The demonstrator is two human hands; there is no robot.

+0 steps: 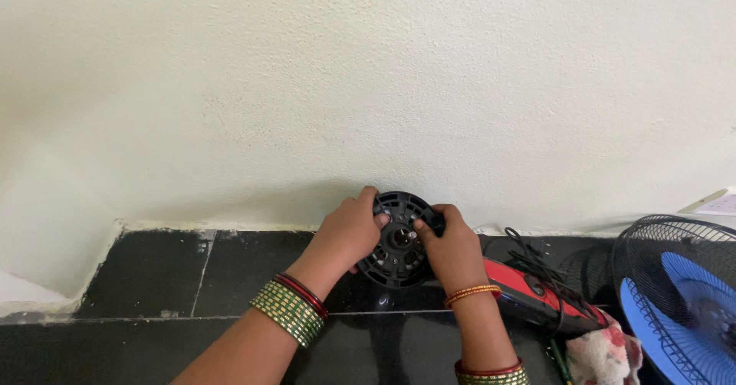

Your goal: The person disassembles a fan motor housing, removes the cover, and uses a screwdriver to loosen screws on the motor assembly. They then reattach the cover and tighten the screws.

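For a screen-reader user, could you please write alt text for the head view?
Two hands, left and right, grip a black round ribbed part on a dark floor against a pale wall. A fan stands at right.

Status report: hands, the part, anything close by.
Both hands, left hand and right hand, grip black round part. Part upright by the wall. Red tool and fan at right.

Left of the fingers (381,218), the black counter (153,270) is open. Directly behind them, the wall (368,86) blocks passage. To their right, a red appliance (529,289), black cord (537,258) and fan (678,293) obstruct access.
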